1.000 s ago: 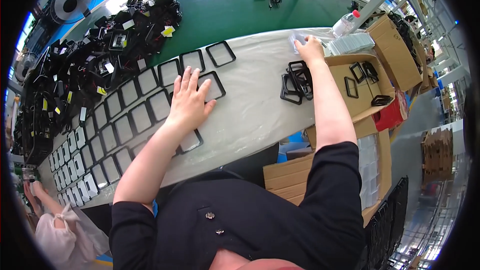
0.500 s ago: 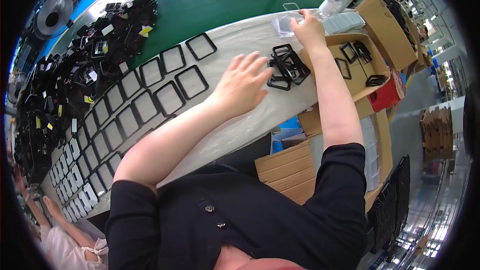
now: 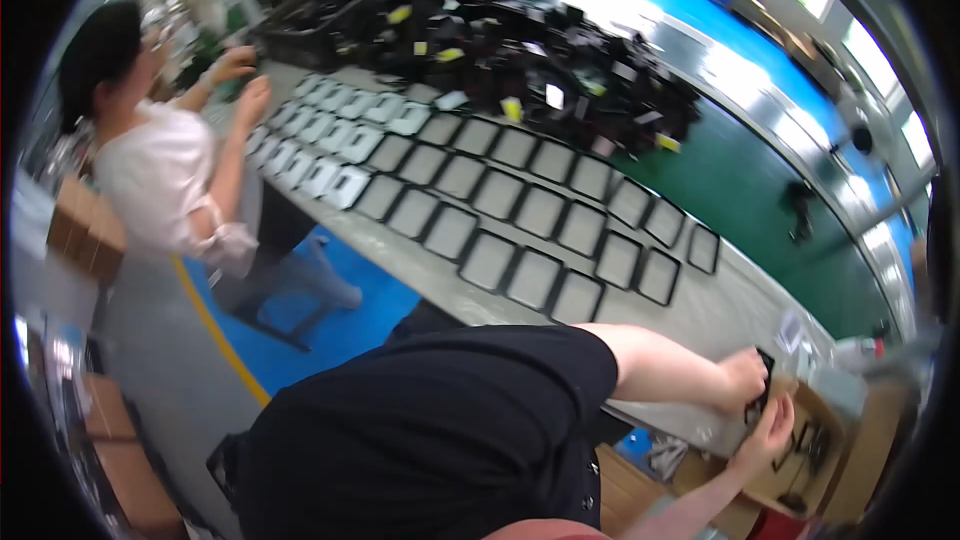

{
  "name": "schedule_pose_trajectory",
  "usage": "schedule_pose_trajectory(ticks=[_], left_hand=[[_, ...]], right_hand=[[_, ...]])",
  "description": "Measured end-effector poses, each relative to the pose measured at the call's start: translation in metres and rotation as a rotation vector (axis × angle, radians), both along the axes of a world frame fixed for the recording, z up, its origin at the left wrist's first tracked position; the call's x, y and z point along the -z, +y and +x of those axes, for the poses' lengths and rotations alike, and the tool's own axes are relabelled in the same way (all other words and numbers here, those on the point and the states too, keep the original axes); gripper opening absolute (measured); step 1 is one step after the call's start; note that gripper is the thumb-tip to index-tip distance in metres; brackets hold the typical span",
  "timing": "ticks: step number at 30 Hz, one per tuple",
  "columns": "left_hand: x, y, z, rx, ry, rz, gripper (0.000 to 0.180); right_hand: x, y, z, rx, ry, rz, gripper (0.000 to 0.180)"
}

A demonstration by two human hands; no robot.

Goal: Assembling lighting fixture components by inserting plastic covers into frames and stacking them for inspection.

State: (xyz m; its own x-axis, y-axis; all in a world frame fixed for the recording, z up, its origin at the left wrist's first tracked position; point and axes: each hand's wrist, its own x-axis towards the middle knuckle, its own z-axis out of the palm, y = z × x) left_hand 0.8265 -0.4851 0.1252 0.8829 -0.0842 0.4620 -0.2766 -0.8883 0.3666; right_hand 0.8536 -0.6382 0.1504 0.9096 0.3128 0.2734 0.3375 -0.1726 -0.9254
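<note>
At the lower right my left hand (image 3: 743,380) is closed at the edge of a black rectangular frame (image 3: 766,377), its fingers curled in against it. Just nearer to me is my right hand (image 3: 768,434), raised with its fingers pointing up toward the same frame. Blur hides whether it grips anything. Rows of thin black frames (image 3: 539,211) lie flat across the pale table (image 3: 730,310). At the far left end of the rows, several frames hold white panels (image 3: 346,187).
A cardboard box (image 3: 822,440) with black frames stands beside my right hand. White packets (image 3: 790,332) and a red-capped bottle (image 3: 858,348) lie beyond. A heap of black parts (image 3: 520,50) lines the far side. At the left works another person (image 3: 165,160).
My view has swung left, bringing the other person and the full rows into sight. My right hand has come back from the packets, and both hands are now close together by the black frame.
</note>
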Motion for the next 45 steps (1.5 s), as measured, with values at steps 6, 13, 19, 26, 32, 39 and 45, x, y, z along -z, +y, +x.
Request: schedule_pose_trajectory(ticks=[6,13,19,26,32,39,45], left_hand=[[-0.019,0.039,-0.05,0.105,-0.119,-0.046,0.014],[-0.018,0.141,-0.166,0.07,0.351,0.102,0.064],[0.0,0.122,-0.179,-0.145,0.308,-0.041,0.1],[0.01,0.101,-0.167,-0.221,0.245,-0.161,0.095],[-0.021,0.112,-0.194,-0.022,0.103,-0.38,0.096],[-0.066,0.116,-0.224,0.155,-0.035,-0.425,0.113],[-0.082,0.117,-0.233,0.179,-0.013,-0.427,0.114]], right_hand=[[0.004,0.004,-0.031,-0.065,-0.044,0.06,0.035],[0.006,0.058,-0.101,-0.162,0.072,-0.065,0.034],[0.014,0.075,-0.132,-0.018,-0.213,-0.412,0.032],[0.031,0.1,-0.131,-0.068,-0.495,-0.568,0.036],[0.008,0.098,-0.131,-0.143,0.0,-0.205,0.049],[-0.047,0.099,-0.141,-0.488,0.641,0.251,0.058],[-0.059,0.099,-0.151,-0.492,0.633,0.32,0.06]])
